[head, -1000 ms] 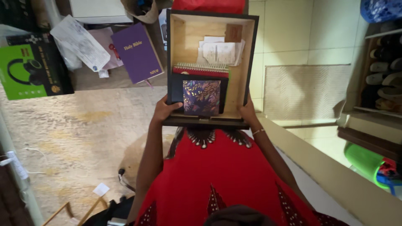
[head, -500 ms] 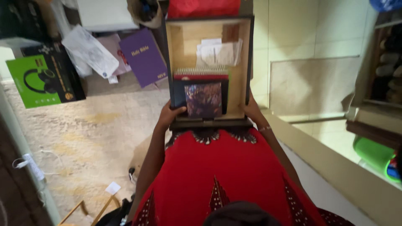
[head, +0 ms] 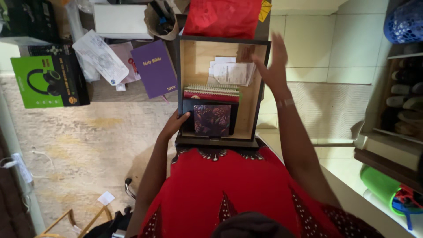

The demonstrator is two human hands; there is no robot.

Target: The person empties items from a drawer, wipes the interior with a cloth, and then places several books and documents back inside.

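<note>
The fingers of the right hand [head: 274, 66] are spread wide and flat, holding nothing, raised over the far right corner of the wooden drawer [head: 255, 110] and just beside the loose white papers [head: 232, 71] lying at its back. The left hand [head: 175, 124] has its fingers curled around the near left edge of the drawer, thumb on top beside the dark patterned notebook [head: 212, 120]; it looks to be the only hand steadying the drawer, which rests on the person's lap against the red dress [head: 229, 185].

Inside the drawer, the patterned notebook lies at the front, a red spiral-bound notebook [head: 211, 93] sits just behind it, and the papers are beyond that. With one hand off, I'd say the drawer needs to stay level on the lap, so the left grip should hold firm at the rim rather than on the notebook. If the right hand goes to the papers, it would do best to come down flat and gather them together, since they are thin and overlapping.

Further out, a purple book [head: 155, 68] and a green headphone box [head: 48, 81] lie on the low desk [head: 105, 90] to the left, a red folder [head: 222, 17] beyond the drawer, and shoe shelves [head: 403, 97] to the right.
</note>
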